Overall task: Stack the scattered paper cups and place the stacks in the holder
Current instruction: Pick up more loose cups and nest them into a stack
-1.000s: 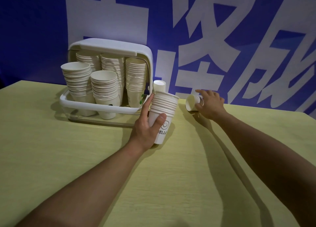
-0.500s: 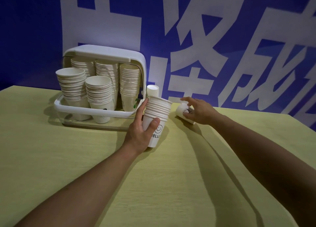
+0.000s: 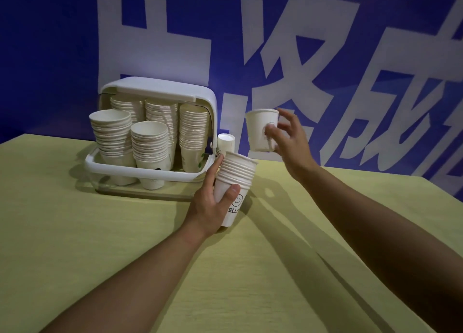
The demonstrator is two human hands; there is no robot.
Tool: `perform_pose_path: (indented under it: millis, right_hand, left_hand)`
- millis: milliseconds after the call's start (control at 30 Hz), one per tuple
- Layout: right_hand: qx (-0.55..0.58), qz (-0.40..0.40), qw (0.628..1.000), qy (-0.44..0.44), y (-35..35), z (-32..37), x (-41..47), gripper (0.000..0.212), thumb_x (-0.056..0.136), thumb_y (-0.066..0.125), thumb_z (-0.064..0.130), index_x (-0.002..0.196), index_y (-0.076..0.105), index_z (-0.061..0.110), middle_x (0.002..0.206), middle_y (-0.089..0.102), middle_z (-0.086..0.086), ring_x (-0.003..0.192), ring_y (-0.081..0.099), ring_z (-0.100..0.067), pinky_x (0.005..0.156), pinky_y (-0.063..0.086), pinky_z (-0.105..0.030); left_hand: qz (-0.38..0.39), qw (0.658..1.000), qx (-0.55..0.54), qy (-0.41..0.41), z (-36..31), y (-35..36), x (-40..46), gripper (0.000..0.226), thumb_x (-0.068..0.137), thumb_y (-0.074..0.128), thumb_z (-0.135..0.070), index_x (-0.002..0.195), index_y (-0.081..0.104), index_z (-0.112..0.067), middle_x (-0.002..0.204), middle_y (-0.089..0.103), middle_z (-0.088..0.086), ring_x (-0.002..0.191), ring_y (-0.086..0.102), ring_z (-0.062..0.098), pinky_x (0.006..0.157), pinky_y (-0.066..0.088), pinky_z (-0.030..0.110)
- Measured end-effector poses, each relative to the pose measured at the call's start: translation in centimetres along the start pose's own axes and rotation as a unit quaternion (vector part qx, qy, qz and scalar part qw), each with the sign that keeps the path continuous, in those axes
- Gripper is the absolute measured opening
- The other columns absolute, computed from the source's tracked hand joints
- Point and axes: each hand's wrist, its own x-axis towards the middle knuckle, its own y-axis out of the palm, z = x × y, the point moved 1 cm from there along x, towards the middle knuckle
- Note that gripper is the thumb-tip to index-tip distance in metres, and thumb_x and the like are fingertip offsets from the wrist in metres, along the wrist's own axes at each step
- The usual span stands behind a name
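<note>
A single head-worn camera looks forward and down across the desk, close behind both forearms; the wall banner fills the background beyond each grip.

Event or office room: blue lettered backdrop.

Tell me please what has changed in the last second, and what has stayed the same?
The right hand took hold of the single cup that lay on its side on the table and lifted it upright, above and right of the stack. The left hand kept its grip on that stack. The holder with its stacks and the upside-down cup beside it stayed put.
</note>
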Motion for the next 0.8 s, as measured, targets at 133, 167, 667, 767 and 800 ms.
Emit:
perform_pose_path:
  millis: [133, 167, 667, 767, 800]
  right_hand:
    - [0.035, 0.065, 0.997, -0.004, 2.7, 1.5, -1.7, 0.049, 0.093, 0.067, 0.029, 0.135, 0.043, 0.033, 0.126, 0.055, -0.003, 0.108, 0.063, -0.017, 0.083, 0.060, -0.036]
    - [0.026, 0.075, 0.997, -0.003, 3.3, 1.5, -2.1, 0.048, 0.093, 0.067, 0.029, 0.135, 0.044, 0.033, 0.127, 0.055, -0.003, 0.108, 0.063, -0.017, 0.083, 0.060, -0.035]
    - [-0.076, 0.000, 0.991, 0.110, 4.6, -4.3, 0.9, 0.026, 0.100, 0.057, 0.019, 0.126, 0.059, 0.020, 0.120, 0.062, -0.003, 0.109, 0.061, -0.023, 0.089, 0.057, -0.037]
    - [-0.131, 0.032, 0.981, 0.138, 5.8, -5.9, 2.4, 0.044, 0.095, 0.063, 0.015, 0.137, 0.051, 0.018, 0.131, 0.057, -0.006, 0.115, 0.058, -0.024, 0.099, 0.053, -0.042]
    - [-0.144, 0.040, 0.979, 0.141, 6.2, -6.3, 2.8, 0.049, 0.094, 0.064, 0.014, 0.140, 0.048, 0.018, 0.135, 0.055, -0.007, 0.118, 0.057, -0.025, 0.101, 0.051, -0.043]
  left_hand:
    - [-0.001, 1.000, -0.003, -0.007, 0.1, 0.0, 0.0, 0.066, 0.077, 0.056, -0.072, 0.133, 0.021, -0.079, 0.121, 0.050, -0.050, 0.109, 0.056, -0.016, 0.098, 0.053, 0.037]
    - [-0.004, 1.000, -0.007, -0.007, 0.1, 0.0, 0.0, 0.067, 0.077, 0.055, -0.072, 0.134, 0.020, -0.078, 0.121, 0.053, -0.047, 0.107, 0.058, -0.015, 0.096, 0.054, 0.039]
    - [-0.084, 0.996, -0.025, 0.019, 0.8, -0.2, 0.4, 0.072, 0.078, 0.055, -0.070, 0.143, 0.023, -0.066, 0.129, 0.048, -0.040, 0.112, 0.054, -0.015, 0.097, 0.052, 0.034]
    - [-0.091, 0.995, -0.029, 0.020, 0.6, -0.3, 0.4, 0.069, 0.079, 0.054, -0.068, 0.140, 0.023, -0.069, 0.122, 0.047, -0.053, 0.111, 0.053, -0.020, 0.093, 0.049, 0.026]
    - [-0.093, 0.995, -0.030, 0.019, 0.4, -0.3, 0.3, 0.067, 0.079, 0.054, -0.068, 0.138, 0.022, -0.073, 0.121, 0.047, -0.055, 0.111, 0.053, -0.019, 0.091, 0.050, 0.023]
